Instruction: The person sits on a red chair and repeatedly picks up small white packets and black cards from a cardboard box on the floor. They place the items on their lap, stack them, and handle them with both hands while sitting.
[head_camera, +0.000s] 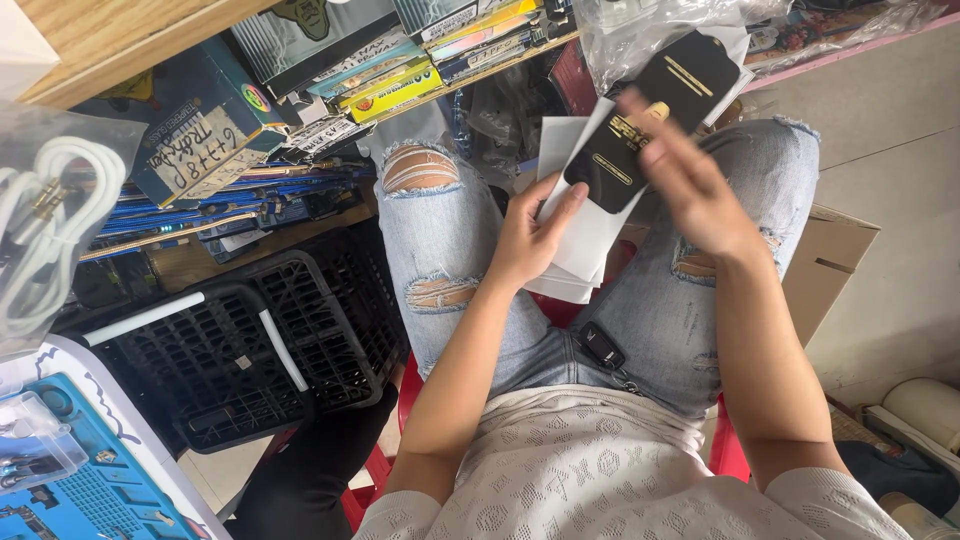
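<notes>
Soft, even daylight is filling the scene, casting only faint shadows. The right hand (690, 185) is blurring slightly, glare is perhaps washing the plastic bag (650, 30), and edges are bending mildly.

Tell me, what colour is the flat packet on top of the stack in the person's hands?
The top packet is black with gold stripes, lying on white sleeves; the head view shows it.

Black plastic crate (270, 340) on floor at left, white bar across its top. White coiled cables in clear bag (45, 220) far left. Blue mat (90, 490) bottom left. Stacked colourful boxes (390, 70) on shelf above. Cardboard box (830, 260) right.
</notes>
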